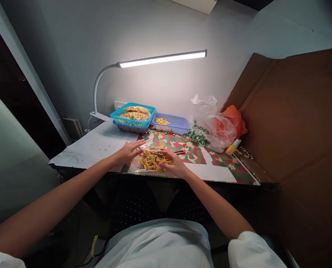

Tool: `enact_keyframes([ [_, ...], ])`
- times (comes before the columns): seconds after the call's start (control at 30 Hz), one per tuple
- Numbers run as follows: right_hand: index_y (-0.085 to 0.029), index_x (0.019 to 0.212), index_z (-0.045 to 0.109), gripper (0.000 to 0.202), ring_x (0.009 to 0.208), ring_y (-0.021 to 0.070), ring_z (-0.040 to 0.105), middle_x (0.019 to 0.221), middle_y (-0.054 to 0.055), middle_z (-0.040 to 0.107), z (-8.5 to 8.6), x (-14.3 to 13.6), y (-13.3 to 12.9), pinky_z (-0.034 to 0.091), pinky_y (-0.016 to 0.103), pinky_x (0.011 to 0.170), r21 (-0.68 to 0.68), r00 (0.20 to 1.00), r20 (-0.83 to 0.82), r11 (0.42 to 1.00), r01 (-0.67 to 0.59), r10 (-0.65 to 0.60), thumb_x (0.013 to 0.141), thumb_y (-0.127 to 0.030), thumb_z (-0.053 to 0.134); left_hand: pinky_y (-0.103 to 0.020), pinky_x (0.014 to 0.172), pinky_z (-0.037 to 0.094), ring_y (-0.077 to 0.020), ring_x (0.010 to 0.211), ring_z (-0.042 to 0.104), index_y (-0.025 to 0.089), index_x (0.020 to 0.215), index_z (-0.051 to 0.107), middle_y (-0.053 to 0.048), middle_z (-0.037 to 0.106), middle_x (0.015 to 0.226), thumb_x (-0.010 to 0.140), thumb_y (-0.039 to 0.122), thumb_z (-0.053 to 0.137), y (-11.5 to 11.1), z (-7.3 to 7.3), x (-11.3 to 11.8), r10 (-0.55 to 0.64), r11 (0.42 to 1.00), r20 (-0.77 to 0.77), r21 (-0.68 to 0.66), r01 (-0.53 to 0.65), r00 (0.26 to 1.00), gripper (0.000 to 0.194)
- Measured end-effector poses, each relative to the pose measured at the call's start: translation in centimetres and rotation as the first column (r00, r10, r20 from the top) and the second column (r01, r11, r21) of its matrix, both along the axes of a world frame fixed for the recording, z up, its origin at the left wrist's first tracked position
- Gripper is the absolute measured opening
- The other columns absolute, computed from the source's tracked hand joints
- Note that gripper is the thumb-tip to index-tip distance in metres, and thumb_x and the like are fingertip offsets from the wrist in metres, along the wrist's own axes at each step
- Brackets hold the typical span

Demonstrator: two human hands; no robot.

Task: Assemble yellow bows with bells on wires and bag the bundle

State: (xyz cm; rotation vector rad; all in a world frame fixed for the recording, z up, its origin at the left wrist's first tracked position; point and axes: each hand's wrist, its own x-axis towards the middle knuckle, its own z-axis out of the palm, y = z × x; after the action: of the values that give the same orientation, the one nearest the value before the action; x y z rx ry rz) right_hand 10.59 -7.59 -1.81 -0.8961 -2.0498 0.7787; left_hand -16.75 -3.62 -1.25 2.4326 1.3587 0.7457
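Note:
A clear plastic bag (pixel 151 160) filled with yellow pieces lies at the front edge of the table. My left hand (pixel 127 153) rests at the bag's left side, its fingers spread and holding nothing. Over the bag's right side is my right hand (pixel 174 163), thumb and fingers apart, touching the plastic. Behind them a teal basket (pixel 115 113) holds filled bags of yellow pieces, stacked on a blue basket. Beside it, a lower blue-purple basket (pixel 179 123) has some loose yellow pieces in it.
A white lamp (pixel 95 89) shines from the table's left back. Toward the right are crumpled plastic bags (pixel 207 123), an orange bag (pixel 234 119), a yellow bottle with a white cap (pixel 233 147) and a tall cardboard sheet (pixel 291 111). Small bits lie scattered on the patterned table cover (pixel 193 150).

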Motion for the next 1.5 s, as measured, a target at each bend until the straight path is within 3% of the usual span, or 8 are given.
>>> enact_keyframes([
  [0.13,-0.022,0.124,0.057,0.042,0.131,0.0255,0.047,0.138,0.012,0.052,-0.8,1.9,-0.7,0.041,0.043,0.106,-0.152,0.972,-0.091,0.967,0.202,-0.218,0.086,-0.04,0.057,-0.053,0.115,0.022,-0.0347,0.142,0.032,0.012,0.148,0.036,-0.017,0.037,0.154,0.085,0.075,0.026,-1.4,0.6,-3.2,0.233,0.972,-0.055,-0.005,-0.234,0.971,0.09],
  [0.23,-0.021,0.125,0.058,0.046,0.134,0.0271,0.044,0.142,0.013,0.048,-1.0,1.7,-1.1,0.04,0.043,0.107,-0.168,0.978,-0.047,0.967,0.192,-0.203,0.082,-0.039,0.062,-0.065,0.108,0.025,-0.0433,0.138,0.035,0.007,0.148,0.035,-0.024,0.038,0.151,0.084,0.075,0.027,-2.9,-0.5,-4.2,0.321,0.939,-0.139,-0.082,-0.334,0.937,0.094],
  [0.37,-0.021,0.126,0.06,0.047,0.138,0.0281,0.039,0.144,0.013,0.048,-0.3,0.3,-1.3,0.03,0.046,0.115,-0.094,0.994,0.063,0.991,0.095,-0.089,0.081,-0.034,0.066,-0.072,0.109,0.014,-0.0416,0.143,0.027,0.016,0.151,0.03,-0.016,0.031,0.156,0.084,0.072,0.033,-4.4,-2.0,-3.0,0.246,0.948,-0.239,-0.144,-0.285,0.939,0.087],
  [0.47,-0.02,0.124,0.061,0.044,0.134,0.0277,0.046,0.141,0.013,0.052,0.0,-0.4,-1.0,0.038,0.045,0.11,-0.073,0.998,0.067,0.997,0.021,-0.016,0.082,-0.032,0.064,-0.073,0.108,0.009,-0.0383,0.146,0.021,0.019,0.153,0.025,-0.014,0.026,0.158,0.088,0.068,0.03,-5.1,-2.2,-2.2,0.201,0.955,-0.282,-0.157,-0.251,0.938,0.081],
  [0.77,-0.024,0.121,0.063,0.045,0.133,0.027,0.046,0.145,0.009,0.048,-1.1,-1.1,0.5,0.047,0.041,0.102,-0.247,0.985,-0.159,0.964,-0.101,0.063,0.079,-0.037,0.067,-0.068,0.112,0.004,-0.038,0.148,0.006,0.016,0.154,0.018,-0.018,0.006,0.162,0.082,0.075,0.04,-5.1,0.3,-2.1,0.14,0.981,-0.244,-0.1,-0.168,0.96,0.096],
  [1.03,-0.022,0.111,0.064,0.043,0.129,0.0265,0.05,0.141,0.008,0.05,-1.8,-1.0,0.8,0.047,0.039,0.103,-0.338,0.959,-0.281,0.931,-0.138,0.039,0.073,-0.041,0.071,-0.048,0.112,0.031,-0.0368,0.139,0.035,0.017,0.149,0.034,-0.018,0.04,0.151,0.063,0.07,0.07,-1.2,2.2,3.4,-0.186,0.978,-0.226,-0.14,0.157,0.956,0.107],
  [1.3,-0.02,0.116,0.061,0.042,0.11,0.0204,0.064,0.121,0.006,0.067,0.1,-3.8,0.6,0.054,0.032,0.092,-0.476,0.931,-0.357,0.841,-0.258,0.083,0.076,-0.031,0.07,-0.049,0.113,0.029,-0.0386,0.141,0.031,0.017,0.149,0.034,-0.018,0.036,0.154,0.064,0.066,0.072,-1.4,2.5,2.9,-0.22,0.974,-0.228,-0.114,0.198,0.948,0.105],
  [1.5,-0.022,0.115,0.059,0.035,0.112,0.0163,0.062,0.131,0.006,0.06,1.4,-0.8,-0.1,0.054,0.026,0.09,-0.566,0.944,-0.291,0.824,-0.037,-0.158,0.081,-0.022,0.067,-0.049,0.111,0.033,-0.0372,0.138,0.037,0.018,0.15,0.033,-0.018,0.037,0.154,0.071,0.066,0.067,-1.9,2.6,1.9,-0.199,0.977,-0.209,-0.114,0.178,0.957,0.098],
])
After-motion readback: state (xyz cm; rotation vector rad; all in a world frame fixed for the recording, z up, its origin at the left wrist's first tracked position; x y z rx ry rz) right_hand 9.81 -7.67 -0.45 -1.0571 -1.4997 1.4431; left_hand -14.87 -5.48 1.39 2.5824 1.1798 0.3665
